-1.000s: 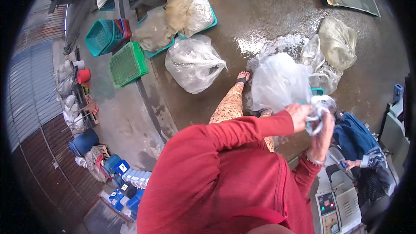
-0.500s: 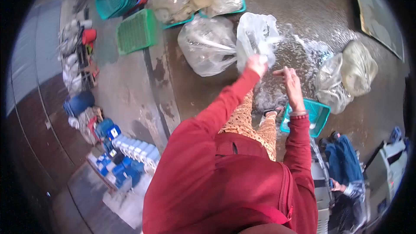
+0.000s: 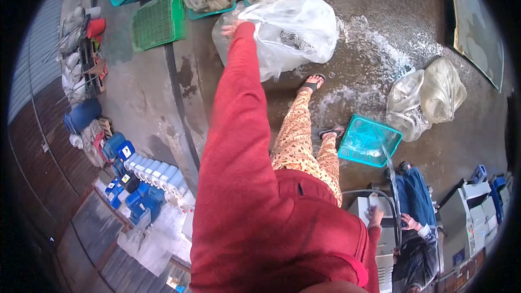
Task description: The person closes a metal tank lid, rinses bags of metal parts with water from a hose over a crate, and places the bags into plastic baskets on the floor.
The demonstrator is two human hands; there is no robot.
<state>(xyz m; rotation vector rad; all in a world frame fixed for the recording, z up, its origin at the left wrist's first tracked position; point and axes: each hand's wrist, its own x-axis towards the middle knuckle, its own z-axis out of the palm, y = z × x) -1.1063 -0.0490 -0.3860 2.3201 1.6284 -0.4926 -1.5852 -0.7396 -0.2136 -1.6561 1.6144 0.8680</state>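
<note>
My left hand [image 3: 233, 28] reaches forward at the left side of a large clear plastic bag [image 3: 304, 24]. Its fingers look spread against the plastic; the sleeve hides part of the hand. The bag lies on the wet floor with its mouth wide, and crumpled contents show inside. Low on the right, my right hand [image 3: 375, 215] is back near my side, smeared by motion, close to a grey-white machine or cabinet. A teal basket [image 3: 370, 140] stands on the floor by my foot, with a stream of water falling into it.
A co-worker's hand [image 3: 411, 222] is beside the water stream. Two filled bags [image 3: 444, 89] sit at the right. Green crates [image 3: 158, 21] and filled teal baskets stand at the far left and back. Blue and white jugs [image 3: 160, 173] line the left side. Water spreads over the floor.
My left hand has moved left and forward, from the gathered bag top to the bag's side. The bag's mouth has spread wide. My right hand has drawn back toward my body.
</note>
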